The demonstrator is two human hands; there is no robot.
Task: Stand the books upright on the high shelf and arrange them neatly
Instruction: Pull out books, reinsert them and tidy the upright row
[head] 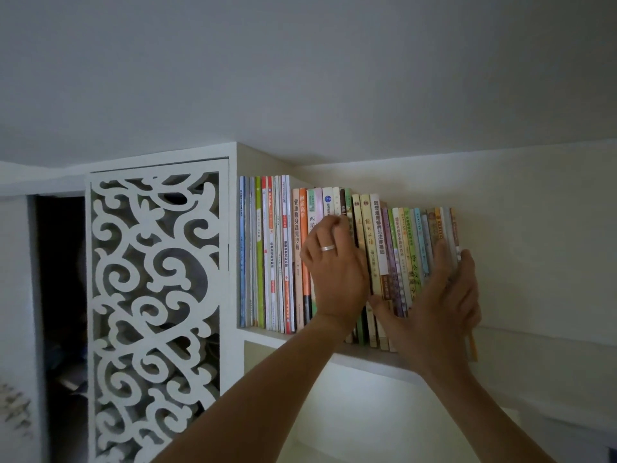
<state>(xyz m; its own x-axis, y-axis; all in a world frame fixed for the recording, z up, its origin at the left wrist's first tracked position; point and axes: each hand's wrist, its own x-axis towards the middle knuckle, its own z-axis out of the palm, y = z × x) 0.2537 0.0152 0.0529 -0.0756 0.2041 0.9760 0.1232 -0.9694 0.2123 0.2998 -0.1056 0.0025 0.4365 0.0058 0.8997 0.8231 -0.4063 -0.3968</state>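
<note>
High shelf (334, 354): left hand (334, 265) pinches mid-row spines, right hand (444, 295) flat, bracing the leaning books (400, 255). Release it early, they'll topple rightward.

A plain white ceiling (300, 61) fills the upper half of the frame, and it meets a pale wall (534, 245) on the right side, where the light is dim and a little warm. In the lower left stands a white panel (157, 312) cut in a pattern of curling scrolls, and just left of it is a dark opening (60, 295). At the lower middle, a bright patch of light (350, 396) lies on the wall.
</note>
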